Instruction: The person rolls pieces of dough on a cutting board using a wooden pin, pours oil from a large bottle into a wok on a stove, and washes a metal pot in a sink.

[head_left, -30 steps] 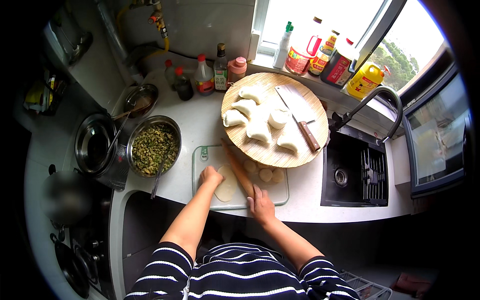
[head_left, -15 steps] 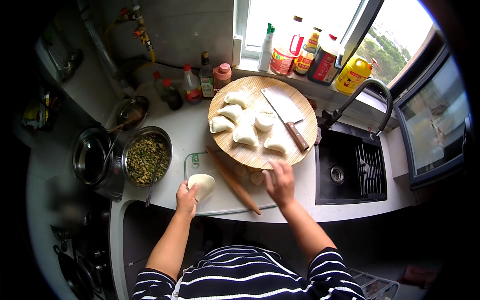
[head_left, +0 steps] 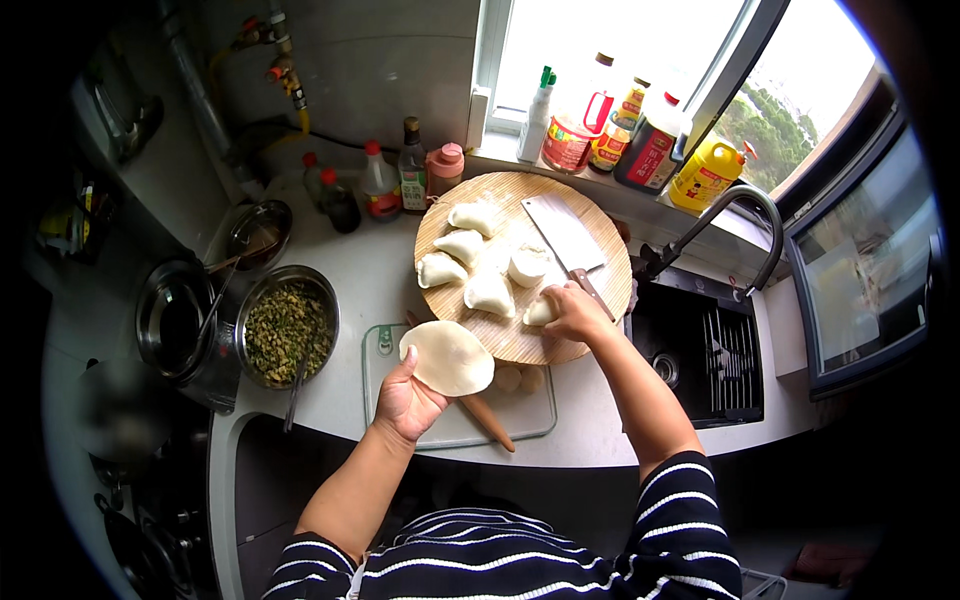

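Note:
A flat round dough wrapper (head_left: 450, 358) rests on the fingers of my left hand (head_left: 404, 402), the thumb pressed over its left edge. It hangs above the cutting board (head_left: 382, 375) and hides part of the wooden rolling pin (head_left: 487, 422). My right hand (head_left: 580, 312) reaches over the near right of the round wooden board (head_left: 445, 300), its fingers closed at the right end of a folded dumpling (head_left: 540, 311). More dumplings (head_left: 489, 292) lie toward the board's left, beside a small white cup-like thing (head_left: 528, 265). A cleaver (head_left: 566, 232) lies flat at the right, its handle partly behind my right hand.
Left stands a metal bowl of chopped filling (head_left: 290, 335) with a utensil in it. Small dough pieces (head_left: 520, 379) sit under the round board's near edge. A black sink (head_left: 700, 350) with a curved tap (head_left: 765, 205) is at right. Bottles (head_left: 382, 185) line the back.
My left hand has brought the wrapper right and over the rolling pin, turning it flat. My right hand has moved forward from the board's near edge onto the nearest dumpling. The view has shifted slightly.

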Demonstrator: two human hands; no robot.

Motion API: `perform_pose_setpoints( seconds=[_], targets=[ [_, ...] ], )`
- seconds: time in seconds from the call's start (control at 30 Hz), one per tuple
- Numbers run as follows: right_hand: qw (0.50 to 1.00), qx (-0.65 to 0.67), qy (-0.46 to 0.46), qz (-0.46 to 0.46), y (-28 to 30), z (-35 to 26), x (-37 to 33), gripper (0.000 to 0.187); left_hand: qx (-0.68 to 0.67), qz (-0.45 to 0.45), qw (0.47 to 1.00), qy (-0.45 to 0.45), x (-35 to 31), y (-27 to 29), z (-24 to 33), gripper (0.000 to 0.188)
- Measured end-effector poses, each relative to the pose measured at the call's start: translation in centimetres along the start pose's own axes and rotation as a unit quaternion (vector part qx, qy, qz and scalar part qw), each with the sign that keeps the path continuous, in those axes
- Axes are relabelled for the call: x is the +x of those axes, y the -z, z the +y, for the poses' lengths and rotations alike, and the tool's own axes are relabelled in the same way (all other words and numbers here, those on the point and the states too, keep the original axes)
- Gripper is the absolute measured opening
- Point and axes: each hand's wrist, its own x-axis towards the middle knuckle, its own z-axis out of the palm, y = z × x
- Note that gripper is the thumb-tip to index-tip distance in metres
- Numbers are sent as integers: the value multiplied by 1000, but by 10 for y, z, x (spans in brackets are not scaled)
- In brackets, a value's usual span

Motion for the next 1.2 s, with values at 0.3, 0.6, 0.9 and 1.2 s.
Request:
perform_pose_setpoints(
  seconds=[0.3, 0.6, 0.9, 1.2],
  targets=[
    [980, 183, -31, 65, 85, -13, 136, 58, 22, 58, 998, 15, -22, 22, 20, 50],
    [989, -33, -106, 100, 24, -14, 268, 58, 18, 69, 997, 30, -28, 20, 27, 52],
    [974, 14, 221, 38, 42, -79, 125, 45, 20, 80, 996, 30, -24, 33, 26, 51],
    [928, -281, 238, -56, -14, -91, 85, 47, 33, 68, 997, 30, -25, 31, 17, 50]
  ],
)
